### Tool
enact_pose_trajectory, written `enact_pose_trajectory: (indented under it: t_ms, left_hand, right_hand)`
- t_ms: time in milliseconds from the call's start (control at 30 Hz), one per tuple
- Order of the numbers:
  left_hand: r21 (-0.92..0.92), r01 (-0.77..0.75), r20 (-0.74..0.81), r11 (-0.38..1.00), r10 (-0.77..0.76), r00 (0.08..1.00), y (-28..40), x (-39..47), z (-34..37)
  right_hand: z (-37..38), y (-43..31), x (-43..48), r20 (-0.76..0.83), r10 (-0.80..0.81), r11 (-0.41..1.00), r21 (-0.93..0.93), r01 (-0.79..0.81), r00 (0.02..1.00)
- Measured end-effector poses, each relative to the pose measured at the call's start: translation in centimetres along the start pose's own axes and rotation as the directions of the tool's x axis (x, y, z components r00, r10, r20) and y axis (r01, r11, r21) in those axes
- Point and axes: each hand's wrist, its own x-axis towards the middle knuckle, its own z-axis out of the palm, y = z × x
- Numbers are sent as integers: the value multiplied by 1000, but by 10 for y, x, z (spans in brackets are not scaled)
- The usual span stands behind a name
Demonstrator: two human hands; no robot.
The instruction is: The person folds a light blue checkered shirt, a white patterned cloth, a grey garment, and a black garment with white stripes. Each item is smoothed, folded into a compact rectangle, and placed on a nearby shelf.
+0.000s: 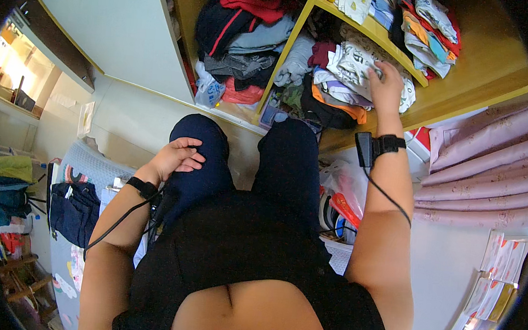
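Observation:
My right hand [385,84] reaches into a lower compartment of the wooden wardrobe [475,84], at the right end of a stack of folded clothes. Its fingers touch a white printed garment [353,62] on top; whether they grip the fabric I cannot tell. Under it lie white and purple folded clothes [333,86], an orange garment [359,113] and black clothing [319,106]. My left hand [181,158] rests near my left knee, over dark blue trousers [205,137], its fingers loosely apart and holding nothing.
Left of the divider [288,46] are stacked jeans [241,65] and a plastic bag [209,88]. An upper shelf [371,38] bears more folded clothes. Beside my right leg stands a basket [338,254] of odds and ends. Pink curtains [482,173] hang at right; dark folded trousers [74,210] lie at left.

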Motion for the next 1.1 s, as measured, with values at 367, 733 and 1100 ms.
enact_pose_trajectory:
  t_ms: [367,733,1100]
  left_hand:
    - [-31,18,14,999,-18,1000,3,-1,-2]
    - [-35,4,28,999,-3,1000,0,1,-5]
    - [-28,4,3,1000,-4,1000,1,0,-2]
  right_hand:
    - [12,-12,0,341,161,963,-258,-73,926]
    - [-16,14,4,238,390,919,-33,-394,889]
    - [3,-30,-24,281,47,906,-416,77,958]
